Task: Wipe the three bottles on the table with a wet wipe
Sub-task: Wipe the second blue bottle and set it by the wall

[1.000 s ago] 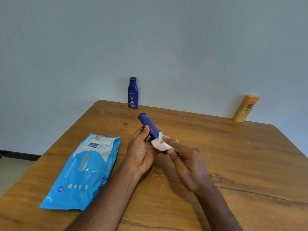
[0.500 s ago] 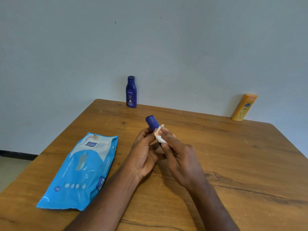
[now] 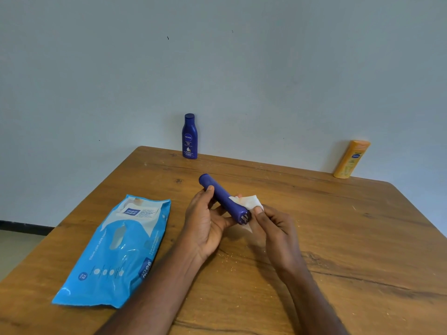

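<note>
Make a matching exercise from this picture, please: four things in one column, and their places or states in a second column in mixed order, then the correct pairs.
Things
1. dark blue Nivea bottle
2. orange-yellow plastic bottle
3. dark blue cylindrical bottle
4. light blue wet wipe pack

Places or states
A. lies flat on the wooden table, left of the hands
B. held tilted in the left hand, while the right hand presses a white wipe on it
C. stands upright at the far edge, towards the left
D. leans against the wall at the far right

Pairs: 1-C, 2-D, 3-B, 4-A
</note>
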Tool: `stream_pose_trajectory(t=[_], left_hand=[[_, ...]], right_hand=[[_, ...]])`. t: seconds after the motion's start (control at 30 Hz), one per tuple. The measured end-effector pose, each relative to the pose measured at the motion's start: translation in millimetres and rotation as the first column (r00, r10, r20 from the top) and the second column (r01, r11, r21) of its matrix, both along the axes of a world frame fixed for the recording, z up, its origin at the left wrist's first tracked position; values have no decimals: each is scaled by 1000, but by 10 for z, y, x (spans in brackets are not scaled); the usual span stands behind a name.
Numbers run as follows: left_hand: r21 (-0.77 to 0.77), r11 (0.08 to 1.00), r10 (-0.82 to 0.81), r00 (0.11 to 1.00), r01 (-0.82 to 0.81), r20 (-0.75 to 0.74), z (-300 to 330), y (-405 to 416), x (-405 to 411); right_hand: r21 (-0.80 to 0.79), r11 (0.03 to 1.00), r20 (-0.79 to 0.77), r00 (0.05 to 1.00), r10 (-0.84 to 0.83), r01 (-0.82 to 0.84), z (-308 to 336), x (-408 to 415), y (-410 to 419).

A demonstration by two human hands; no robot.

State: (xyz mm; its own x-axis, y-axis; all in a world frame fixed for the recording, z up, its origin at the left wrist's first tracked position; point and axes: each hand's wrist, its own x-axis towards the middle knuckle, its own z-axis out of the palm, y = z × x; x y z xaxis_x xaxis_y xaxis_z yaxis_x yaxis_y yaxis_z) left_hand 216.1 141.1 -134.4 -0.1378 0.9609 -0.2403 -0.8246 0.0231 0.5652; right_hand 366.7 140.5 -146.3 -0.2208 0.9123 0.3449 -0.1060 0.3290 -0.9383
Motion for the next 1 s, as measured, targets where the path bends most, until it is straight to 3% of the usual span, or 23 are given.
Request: stream_pose_trajectory(t=[0.13,0.27,0.5,0.6,0.77,0.9,1.0], left_hand=[[34,999,-31,999,33,-40,28,-28,20],[28,998,-49,998,51,-48,33,-23,30],[-3,998,-69,995,69,73,-23,25,-47],[-12,1000,-26,988,28,152,-10,29,-73],[12,1000,17,974,-20,227,65,19,-133],[-14,996,-77,965,83,250,87,-28,-148],[-15,1000,-21,948,27,316,117,-4,-173]], right_hand=[[-32,999,41,999,-8,9,-5,-34,4],[58,998,126,992,-27,19,-23,-109,17],[208,973,121,990,71,-96,39,-27,-75],[347,935,240,971,-15,-71,37,-2,-119],[496,869,452,855,-253,-4,-29,-194,-152],[629,777,496,764,-413,11,-79,-350,-163],[662,748,492,727,-478,44,-120,-349,-134]])
